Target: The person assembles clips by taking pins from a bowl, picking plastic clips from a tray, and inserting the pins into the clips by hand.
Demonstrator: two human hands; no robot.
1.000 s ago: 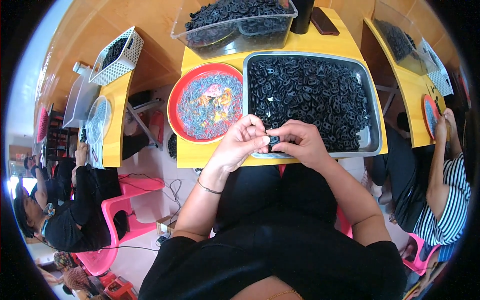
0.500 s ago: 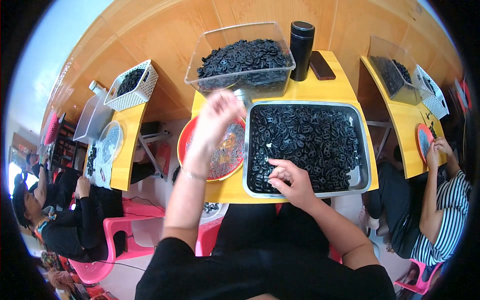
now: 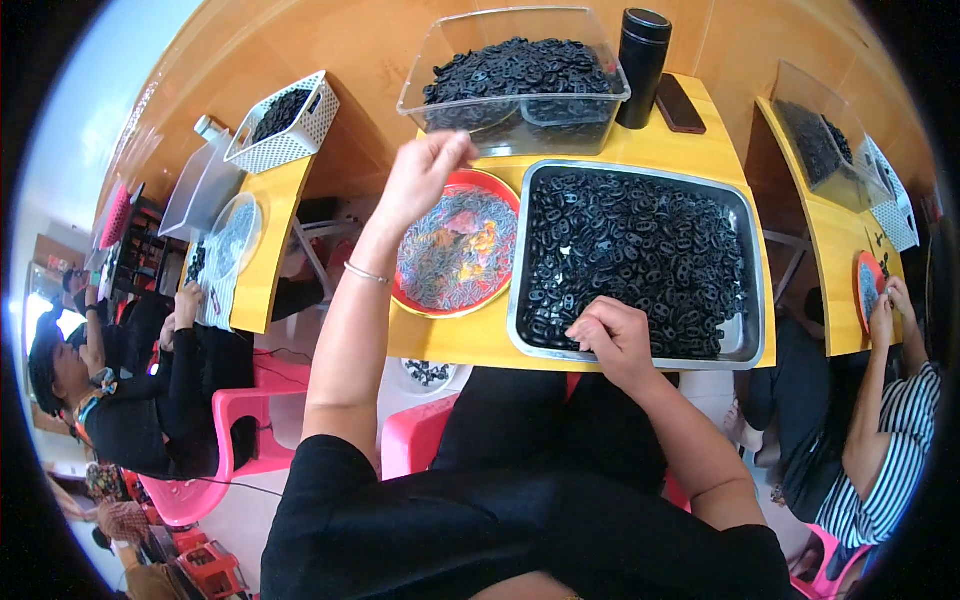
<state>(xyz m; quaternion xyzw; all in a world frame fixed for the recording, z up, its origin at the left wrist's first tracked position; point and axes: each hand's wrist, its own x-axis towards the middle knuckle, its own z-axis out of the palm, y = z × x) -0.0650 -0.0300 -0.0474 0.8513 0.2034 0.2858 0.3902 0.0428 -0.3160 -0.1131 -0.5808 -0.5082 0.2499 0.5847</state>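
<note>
My left hand (image 3: 428, 172) is raised at the front left corner of a clear plastic bin (image 3: 415, 108), which is heaped with small black slotted pieces. Its fingers are curled together, and anything between them is hidden. Below that hand lies a round red-rimmed tray (image 3: 398, 285) of small thin grey metal pieces, with patches of yellow and pink showing. My right hand (image 3: 612, 338) hovers over the near edge of a rectangular metal tray (image 3: 515, 290) full of similar black pieces. Thumb and fingers are closed there too, and I cannot make out what they hold.
A black flask (image 3: 643, 70) and a dark flat phone-like case (image 3: 680, 104) stand behind the metal tray. A white bowl of pieces (image 3: 428, 375) sits below the table edge. People work at side tables, left (image 3: 285, 215) and right (image 3: 815, 260).
The view has shifted, so the table sits higher and further right. My left hand has moved left relative to the clear bin. My right fingers have drawn closer together near the tray's rim.
</note>
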